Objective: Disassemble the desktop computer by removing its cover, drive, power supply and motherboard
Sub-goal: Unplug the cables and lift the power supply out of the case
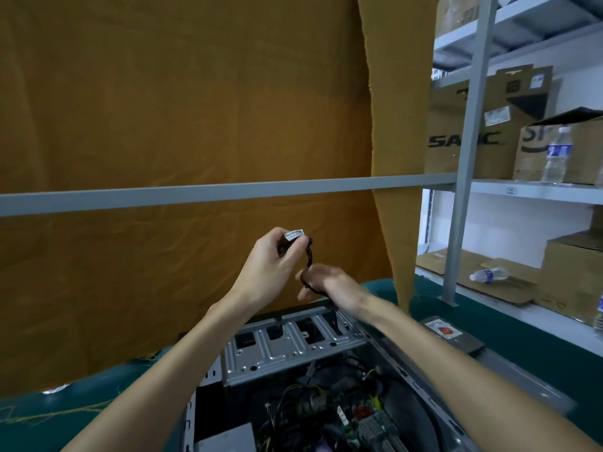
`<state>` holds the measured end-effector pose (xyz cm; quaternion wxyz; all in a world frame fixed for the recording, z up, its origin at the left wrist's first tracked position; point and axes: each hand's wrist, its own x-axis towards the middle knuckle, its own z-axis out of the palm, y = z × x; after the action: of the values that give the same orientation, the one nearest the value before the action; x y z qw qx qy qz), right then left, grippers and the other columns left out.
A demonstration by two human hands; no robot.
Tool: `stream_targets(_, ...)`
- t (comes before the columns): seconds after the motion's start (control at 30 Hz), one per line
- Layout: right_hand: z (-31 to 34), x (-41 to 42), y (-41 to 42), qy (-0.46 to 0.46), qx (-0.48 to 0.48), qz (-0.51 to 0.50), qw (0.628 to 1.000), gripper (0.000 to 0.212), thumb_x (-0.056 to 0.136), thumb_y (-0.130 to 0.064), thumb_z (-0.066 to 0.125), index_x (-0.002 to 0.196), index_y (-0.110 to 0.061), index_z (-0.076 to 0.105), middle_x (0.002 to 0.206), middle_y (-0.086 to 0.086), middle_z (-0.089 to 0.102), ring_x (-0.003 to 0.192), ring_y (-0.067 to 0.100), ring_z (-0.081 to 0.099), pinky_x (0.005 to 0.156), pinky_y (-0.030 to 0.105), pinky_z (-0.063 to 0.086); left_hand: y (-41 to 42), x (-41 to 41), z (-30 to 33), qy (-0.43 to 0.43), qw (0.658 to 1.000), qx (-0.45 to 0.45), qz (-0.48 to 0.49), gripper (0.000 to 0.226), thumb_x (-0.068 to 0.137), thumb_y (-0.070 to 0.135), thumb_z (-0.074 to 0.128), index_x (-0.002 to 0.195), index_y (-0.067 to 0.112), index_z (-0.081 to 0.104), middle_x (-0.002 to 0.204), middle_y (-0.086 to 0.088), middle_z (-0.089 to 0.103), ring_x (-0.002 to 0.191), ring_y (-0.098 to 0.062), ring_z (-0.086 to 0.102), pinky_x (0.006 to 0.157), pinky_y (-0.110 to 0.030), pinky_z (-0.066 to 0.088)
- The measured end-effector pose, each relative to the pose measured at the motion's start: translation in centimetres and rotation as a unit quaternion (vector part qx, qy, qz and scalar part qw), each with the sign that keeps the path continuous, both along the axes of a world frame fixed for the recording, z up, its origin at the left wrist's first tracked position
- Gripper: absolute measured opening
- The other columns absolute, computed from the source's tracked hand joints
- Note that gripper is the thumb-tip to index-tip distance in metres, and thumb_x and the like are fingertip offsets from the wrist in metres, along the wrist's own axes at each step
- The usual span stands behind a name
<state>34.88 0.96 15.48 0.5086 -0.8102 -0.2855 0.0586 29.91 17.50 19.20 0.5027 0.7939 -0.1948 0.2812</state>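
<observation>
One open grey metal computer case point(293, 347) lies on the teal cloth-covered table point(522, 331), its green motherboard point(368, 425) exposed. Above it, the left hand point(270, 259) pinches one black twisted cable point(308, 256) by its white-labelled end; the right hand point(329, 282) grips the cable lower down. Two clear plastic bottles point(489, 275) sit on grey shelves point(528, 187) beside several brown cardboard boxes point(470, 138).

An ochre cloth backdrop point(182, 102) hangs behind the hands, crossed by a grey metal rail point(228, 190). To their right stand grey metal shelves point(528, 190) — stacked with cardboard boxes point(470, 138) and plastic water bottles point(556, 154) — beyond the surface's teal cloth point(522, 334).
</observation>
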Motion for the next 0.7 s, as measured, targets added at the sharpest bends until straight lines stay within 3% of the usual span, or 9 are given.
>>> stream_targets(0.03, -1.0, 0.6, 0.1, -0.037, -0.07, -0.012, 0.997, 0.025, 0.105, -0.038, 0.048, 0.106, -0.022, 0.067, 0.108, 0.006, 0.072, 0.111, 0.025, 0.064, 0.106, 0.05, 0.045, 0.4, 0.4, -0.2, 0.001, 1.0, 0.013, 0.017, 0.027, 0.097, 0.044, 0.062, 0.096, 0.017, 0.064, 0.067, 0.012, 0.057, 0.055, -0.001, 0.049, 0.052, -0.016, 0.04)
stream_targets(0.1, -2.7, 1.6, 0.0, -0.103, -0.162, -0.034, 0.981, 0.025, 0.107, -0.032, 0.045, 0.091, -0.03, 0.064, 0.094, -0.002, 0.069, 0.094, 0.024, 0.066, 0.085, 0.043, 0.052, 1.0, 1.1, -0.9, 0.006, 0.999, 0.025, 0.038, 0.027, 0.095, 0.047, 0.065, 0.096, 0.02, 0.063, 0.073, 0.01, 0.062, 0.059, 0.0, 0.052, 0.054, -0.016, 0.042)
stream_targets(0.17, -3.6, 2.7, -0.2, -0.15, -0.143, -0.07, 0.976, 0.029, 0.109, -0.036, 0.04, 0.089, -0.031, 0.06, 0.083, -0.009, 0.064, 0.077, 0.016, 0.063, 0.069, 0.037, 0.049, 1.7, 1.7, -1.9, 0.003, 0.998, 0.021, 0.06, 0.028, 0.097, 0.048, 0.061, 0.092, 0.02, 0.059, 0.072, 0.01, 0.06, 0.056, -0.002, 0.049, 0.05, -0.019, 0.041)
stream_targets(0.23, -4.0, 4.4, -0.6, -0.188, -0.118, -0.133, 0.966, 0.026, 0.108, -0.041, 0.041, 0.093, -0.033, 0.06, 0.084, -0.011, 0.066, 0.072, 0.008, 0.062, 0.065, 0.033, 0.051, 2.4, 2.3, -3.0, 0.015, 0.997, 0.015, 0.076, 0.033, 0.1, 0.053, 0.052, 0.088, 0.022, 0.055, 0.063, 0.013, 0.056, 0.05, -0.003, 0.044, 0.046, -0.022, 0.037)
stream_targets(0.37, -5.1, 8.2, -0.3, -0.174, -0.058, -0.226, 0.957, 0.023, 0.106, -0.023, 0.05, 0.089, -0.032, 0.062, 0.072, -0.009, 0.062, 0.047, -0.001, 0.053, 0.04, 0.017, 0.037, 2.6, 4.2, -4.9, 0.085, 0.992, 0.029, 0.084, 0.044, 0.102, 0.058, 0.04, 0.09, 0.02, 0.058, 0.053, 0.001, 0.061, 0.046, -0.015, 0.06, 0.046, -0.029, 0.048)
stream_targets(0.47, -5.6, 10.4, 0.2, -0.102, -0.066, -0.231, 0.965, 0.016, 0.102, -0.022, 0.056, 0.093, -0.033, 0.065, 0.081, -0.009, 0.069, 0.052, 0.001, 0.056, 0.045, 0.018, 0.041, 1.7, 6.2, -6.4, 0.12, 0.99, 0.029, 0.067, 0.044, 0.104, 0.053, 0.04, 0.094, 0.015, 0.059, 0.059, -0.005, 0.067, 0.05, -0.018, 0.064, 0.056, -0.041, 0.056)
stream_targets(0.57, -5.5, 11.5, 0.1, -0.102, -0.068, -0.21, 0.97, 0.02, 0.102, -0.015, 0.056, 0.107, -0.026, 0.072, 0.101, -0.006, 0.071, 0.078, 0.008, 0.063, 0.06, 0.014, 0.045, 1.1, 8.1, -8.4, 0.102, 0.99, 0.015, 0.096, 0.042, 0.105, 0.05, 0.04, 0.091, 0.016, 0.059, 0.072, -0.001, 0.07, 0.06, -0.011, 0.066, 0.061, -0.04, 0.055)
stream_targets(0.63, -4.9, 11.2, -0.1, -0.157, -0.027, -0.207, 0.965, 0.019, 0.1, -0.014, 0.06, 0.109, -0.021, 0.075, 0.098, -0.008, 0.072, 0.08, 0.006, 0.066, 0.064, 0.014, 0.049, 0.9, 9.3, -9.3, 0.088, 0.987, -0.055, 0.121, 0.039, 0.106, 0.049, 0.039, 0.095, 0.018, 0.06, 0.085, 0.003, 0.072, 0.073, -0.007, 0.069, 0.066, -0.028, 0.053)
stream_targets(0.7, -4.2, 10.2, -0.2, -0.178, 0.025, -0.174, 0.968, 0.018, 0.099, -0.016, 0.063, 0.11, -0.019, 0.076, 0.083, -0.012, 0.072, 0.063, 0.003, 0.064, 0.058, 0.017, 0.049, 0.7, 10.1, -9.2, 0.105, 0.97, -0.204, 0.085, 0.034, 0.107, 0.045, 0.037, 0.108, 0.018, 0.058, 0.105, 0.001, 0.073, 0.09, -0.008, 0.073, 0.076, -0.026, 0.056)
